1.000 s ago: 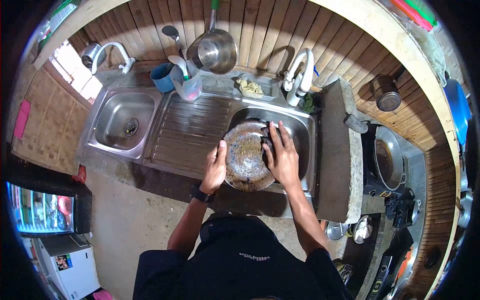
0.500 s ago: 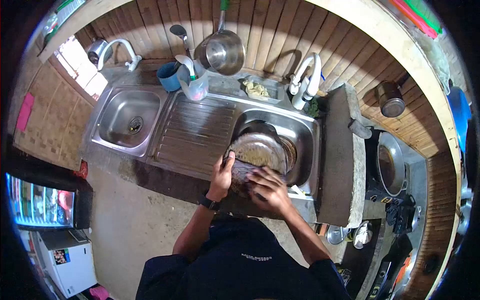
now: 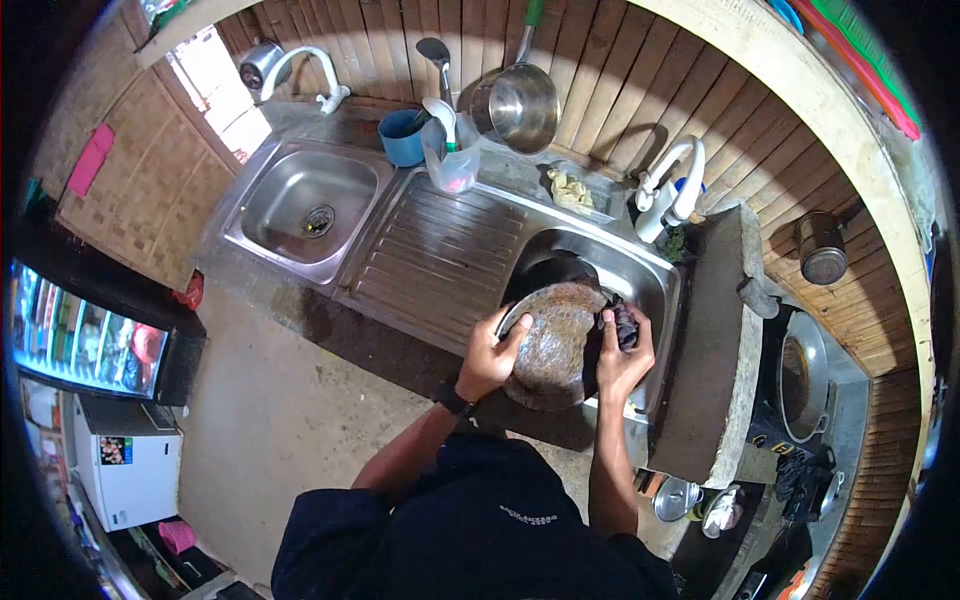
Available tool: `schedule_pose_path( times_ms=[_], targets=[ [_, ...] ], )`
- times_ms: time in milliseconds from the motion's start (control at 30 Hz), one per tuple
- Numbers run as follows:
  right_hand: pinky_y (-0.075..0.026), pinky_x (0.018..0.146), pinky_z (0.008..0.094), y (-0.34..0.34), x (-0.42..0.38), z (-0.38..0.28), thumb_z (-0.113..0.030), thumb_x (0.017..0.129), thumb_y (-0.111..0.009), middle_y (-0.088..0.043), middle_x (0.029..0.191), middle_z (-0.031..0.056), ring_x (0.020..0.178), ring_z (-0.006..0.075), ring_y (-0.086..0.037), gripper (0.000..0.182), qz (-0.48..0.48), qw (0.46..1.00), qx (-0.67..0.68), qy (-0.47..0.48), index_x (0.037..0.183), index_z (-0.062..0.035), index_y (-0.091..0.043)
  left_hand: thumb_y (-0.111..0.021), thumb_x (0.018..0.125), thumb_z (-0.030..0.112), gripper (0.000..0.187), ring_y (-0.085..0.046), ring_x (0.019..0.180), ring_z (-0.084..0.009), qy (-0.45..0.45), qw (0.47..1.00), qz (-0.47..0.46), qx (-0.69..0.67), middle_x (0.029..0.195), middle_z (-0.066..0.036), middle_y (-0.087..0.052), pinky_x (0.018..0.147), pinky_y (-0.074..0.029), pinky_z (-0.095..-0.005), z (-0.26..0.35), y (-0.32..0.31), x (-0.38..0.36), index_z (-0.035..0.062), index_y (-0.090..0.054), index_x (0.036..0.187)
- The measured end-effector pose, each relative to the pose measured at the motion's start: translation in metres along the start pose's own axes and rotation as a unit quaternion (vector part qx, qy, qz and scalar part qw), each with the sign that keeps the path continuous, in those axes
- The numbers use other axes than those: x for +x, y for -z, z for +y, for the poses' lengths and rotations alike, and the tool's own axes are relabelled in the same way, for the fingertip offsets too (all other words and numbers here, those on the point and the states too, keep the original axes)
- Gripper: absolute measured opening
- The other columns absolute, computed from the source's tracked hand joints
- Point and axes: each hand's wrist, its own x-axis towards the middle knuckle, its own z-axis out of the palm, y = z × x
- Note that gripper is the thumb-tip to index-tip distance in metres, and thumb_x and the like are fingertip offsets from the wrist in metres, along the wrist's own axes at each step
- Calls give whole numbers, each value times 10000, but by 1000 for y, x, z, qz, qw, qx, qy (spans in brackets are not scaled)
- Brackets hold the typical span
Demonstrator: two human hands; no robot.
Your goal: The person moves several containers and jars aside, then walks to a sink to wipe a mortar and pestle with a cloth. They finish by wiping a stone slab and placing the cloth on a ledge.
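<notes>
A round, shallow metal pan [image 3: 553, 345] with a brown, scorched surface is tilted up over the front of the right sink basin [image 3: 640, 275]. My left hand [image 3: 488, 358] grips its left rim, thumb on the near face and fingers behind. On the opposite side my right hand [image 3: 624, 368] is closed around a dark, bunched cloth [image 3: 625, 328], with the thumb against the pan's right edge. Behind the pan, a dark round shape lies partly hidden in the basin.
A ribbed drainboard [image 3: 440, 245] joins a second basin [image 3: 310, 200] on the left. Along the back stand a blue cup [image 3: 402, 140], a clear utensil container [image 3: 452, 165] and a white faucet [image 3: 680, 185]. A concrete divider [image 3: 715, 330] separates the sink from a wok [image 3: 803, 375].
The pan has turned from its shiny inside to its scorched face. My right hand has moved from rubbing across the near side to the right rim, and the camera view has shifted.
</notes>
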Motion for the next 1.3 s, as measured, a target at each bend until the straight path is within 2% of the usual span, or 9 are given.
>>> schedule_pose_path(
  times_ms=[133, 333, 467, 633, 733, 967, 1133, 1233, 1300],
  targets=[
    [-455, 655, 261, -12, -26, 19, -185, 851, -771, -636, 802, 37, 693, 108, -530, 289, 71, 992, 24, -99, 993, 31, -642, -545, 1007, 184, 244, -520, 795, -79, -3, 993, 105, -53, 851, -11, -622, 724, -457, -258, -15, -11, -6, -46, -614, 1052],
    [-458, 665, 264, -40, -70, 19, -103, 863, -739, -631, 820, 7, 722, 113, -562, 144, 159, 921, 280, -220, 947, -31, -645, -544, 1006, 192, 303, -552, 955, -123, 8, 948, 269, -169, 1047, -60, -620, 843, -460, -289, -45, -58, -13, -42, -550, 1200],
    [-454, 660, 247, 3, -30, 30, -98, 853, -742, -645, 791, 6, 703, 89, -561, 137, -5, 950, 238, -203, 915, -12, -655, -608, 973, 189, 359, -554, 1043, -120, 35, 989, 9, -144, 1159, -61, -620, 907, -440, -278, -20, -5, 4, -27, -532, 1251],
    [-448, 676, 233, 21, 1, 15, -104, 803, -798, -662, 771, 2, 719, 53, -544, 179, -149, 976, 132, -91, 884, -6, -671, -663, 945, 248, 310, -547, 759, -63, 51, 987, -93, 122, 798, -56, -676, 667, -472, -287, 4, 15, 37, -57, -648, 998],
    [-449, 660, 240, 3, -2, 21, -129, 801, -807, -650, 741, 6, 681, 66, -534, 212, -56, 976, 161, -134, 866, 15, -666, -662, 947, 245, 325, -477, 655, -52, -30, 994, 72, 72, 612, -31, -574, 577, -441, -296, -15, -9, 22, -69, -649, 863],
    [-458, 696, 270, -51, -74, 36, -141, 894, -720, -668, 842, 22, 748, 108, -554, 168, 126, 922, 269, -250, 931, 19, -686, -605, 986, 247, 324, -539, 752, -82, 6, 970, 238, -44, 797, -19, -649, 673, -476, -288, -51, -26, 5, -71, -650, 951],
    [-459, 756, 255, -39, -101, 37, -69, 865, -656, -663, 831, -17, 795, 87, -588, 92, -193, 913, 234, -271, 901, -1, -706, -565, 994, 295, 387, -594, 922, -173, 64, 957, 284, -21, 1019, -108, -667, 838, -479, -350, -58, 6, 3, -65, -625, 1125],
    [-448, 717, 256, -15, -91, 39, -97, 849, -661, -647, 810, -19, 753, 89, -574, 120, -162, 919, 214, -288, 916, -11, -712, -605, 965, 407, 533, -568, 1044, -222, 79, 907, 406, -72, 1193, -125, -616, 923, -445, -354, -87, 43, 8, -38, -563, 1254],
    [-427, 637, 253, 3, -86, 62, -136, 830, -688, -631, 775, -22, 694, 88, -546, 158, -128, 892, 231, -366, 941, -26, -712, -619, 947, 448, 593, -568, 1053, -237, 97, 904, 385, -160, 1175, -116, -625, 933, -442, -369, -103, 87, 13, -30, -549, 1290]
  ],
)
